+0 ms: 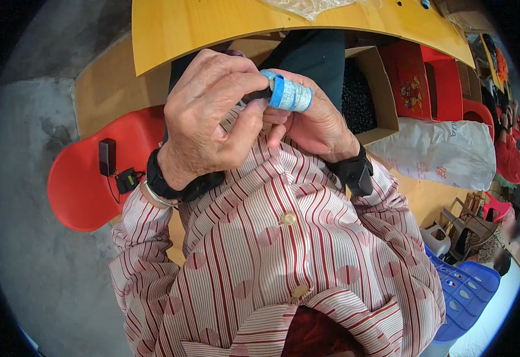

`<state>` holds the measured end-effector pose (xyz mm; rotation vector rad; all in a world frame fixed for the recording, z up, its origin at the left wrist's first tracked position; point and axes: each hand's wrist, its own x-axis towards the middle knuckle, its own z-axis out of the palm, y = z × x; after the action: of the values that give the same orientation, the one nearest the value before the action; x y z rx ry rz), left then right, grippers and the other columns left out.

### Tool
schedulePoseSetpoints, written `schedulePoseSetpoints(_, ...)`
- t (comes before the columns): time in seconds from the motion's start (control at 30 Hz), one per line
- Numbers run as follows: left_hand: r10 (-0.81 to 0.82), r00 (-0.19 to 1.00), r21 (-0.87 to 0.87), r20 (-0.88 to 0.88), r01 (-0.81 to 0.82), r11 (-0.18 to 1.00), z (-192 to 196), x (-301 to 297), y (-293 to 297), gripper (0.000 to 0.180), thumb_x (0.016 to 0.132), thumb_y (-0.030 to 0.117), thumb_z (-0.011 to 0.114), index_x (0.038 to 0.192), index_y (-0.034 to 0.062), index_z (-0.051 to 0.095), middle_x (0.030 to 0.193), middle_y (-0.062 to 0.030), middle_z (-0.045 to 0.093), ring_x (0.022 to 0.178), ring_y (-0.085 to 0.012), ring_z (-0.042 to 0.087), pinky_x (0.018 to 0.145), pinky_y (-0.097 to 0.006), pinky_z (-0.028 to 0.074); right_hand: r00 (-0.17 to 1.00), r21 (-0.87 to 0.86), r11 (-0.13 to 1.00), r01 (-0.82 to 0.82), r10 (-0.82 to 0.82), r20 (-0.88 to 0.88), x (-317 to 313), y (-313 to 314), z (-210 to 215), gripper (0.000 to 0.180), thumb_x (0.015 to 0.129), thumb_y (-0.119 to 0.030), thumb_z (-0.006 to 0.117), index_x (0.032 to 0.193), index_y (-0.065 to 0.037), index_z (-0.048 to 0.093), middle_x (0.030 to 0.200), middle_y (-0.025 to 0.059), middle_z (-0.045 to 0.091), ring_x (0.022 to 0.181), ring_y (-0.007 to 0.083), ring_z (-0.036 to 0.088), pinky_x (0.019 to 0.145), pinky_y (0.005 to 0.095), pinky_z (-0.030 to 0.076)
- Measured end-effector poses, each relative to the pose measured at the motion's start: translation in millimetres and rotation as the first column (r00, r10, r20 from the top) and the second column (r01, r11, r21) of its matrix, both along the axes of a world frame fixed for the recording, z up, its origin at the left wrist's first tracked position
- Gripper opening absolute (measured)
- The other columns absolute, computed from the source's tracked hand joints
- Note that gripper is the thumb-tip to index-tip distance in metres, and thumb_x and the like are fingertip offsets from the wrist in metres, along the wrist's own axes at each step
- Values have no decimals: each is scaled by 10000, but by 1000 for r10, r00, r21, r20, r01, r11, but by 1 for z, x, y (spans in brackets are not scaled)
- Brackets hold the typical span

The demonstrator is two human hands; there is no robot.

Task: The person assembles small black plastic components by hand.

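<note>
My left hand (212,113) is closed in a pinch on a small black piece (259,94), whose exact kind I cannot make out. Against it, in front of my chest, my right hand (322,122) is closed too. Its thumb wears a blue and whitish wrap (293,96) and presses beside the same piece; its curled fingers are partly covered. Each wrist carries a black strap, and the left one also has a bracelet (159,196).
A yellow table (224,27) curves ahead, with clear plastic (310,5) on it. To the right stand a carton (385,101) of small black pieces, red boxes (403,77) and a white sack (438,154). At left, a red chair (81,196) holds a black device (107,157).
</note>
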<state>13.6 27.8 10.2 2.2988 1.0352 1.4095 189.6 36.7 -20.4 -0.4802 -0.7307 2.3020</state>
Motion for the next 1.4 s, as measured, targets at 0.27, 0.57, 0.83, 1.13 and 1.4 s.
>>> schedulePoseSetpoints(0.27, -31, 999, -42, 9, 31, 999, 1, -3, 0, 232, 636, -40, 640, 866, -20, 636, 868, -149, 626, 769, -261, 602, 685, -319, 479, 999, 52, 999, 11, -9, -41, 1, 2, -6, 337, 870, -287, 640, 1053, -17, 555, 772, 16, 505, 684, 76, 528, 560, 248, 591)
schedulePoseSetpoints(0.57, 15, 1000, -20, 7, -15, 1000, -3, 0, 0, 226, 592, -15, 646, 817, -1, 631, 822, -126, 623, 740, -274, 597, 665, -338, 492, 999, 48, 998, 37, -38, 20, -5, 2, -8, 263, 877, -246, 635, 994, -13, 598, 774, 9, 554, 668, 66, 552, 510, 215, 570)
schedulePoseSetpoints(0.83, 18, 999, -7, -27, -18, 1000, -7, -1, 0, 239, 592, -38, 638, 827, -5, 610, 832, -127, 618, 754, -287, 593, 691, -350, 493, 997, 42, 997, 71, -70, -14, -8, 2, -17, 272, 873, -246, 638, 1002, -10, 602, 788, 14, 563, 688, 64, 563, 522, 204, 562)
schedulePoseSetpoints(1.13, -56, 994, -26, -95, 54, 998, 4, -5, -2, 340, 597, -71, 616, 929, -3, 618, 916, -134, 615, 817, -292, 597, 727, -347, 495, 934, 402, 896, 191, -291, 206, -7, -2, -11, 279, 777, -191, 749, 952, -26, 609, 813, -4, 585, 677, 59, 564, 511, 203, 508)
schedulePoseSetpoints(1.4, -165, 955, -521, 246, 274, 808, 4, -27, -19, 514, 718, 24, 682, 1213, 6, 543, 1132, -141, 603, 985, -272, 603, 830, -327, 484, 718, 940, 340, -33, -647, 259, 0, 5, 10, 347, 666, -245, 824, 826, -29, 605, 663, 23, 602, 604, 103, 607, 526, 223, 487)
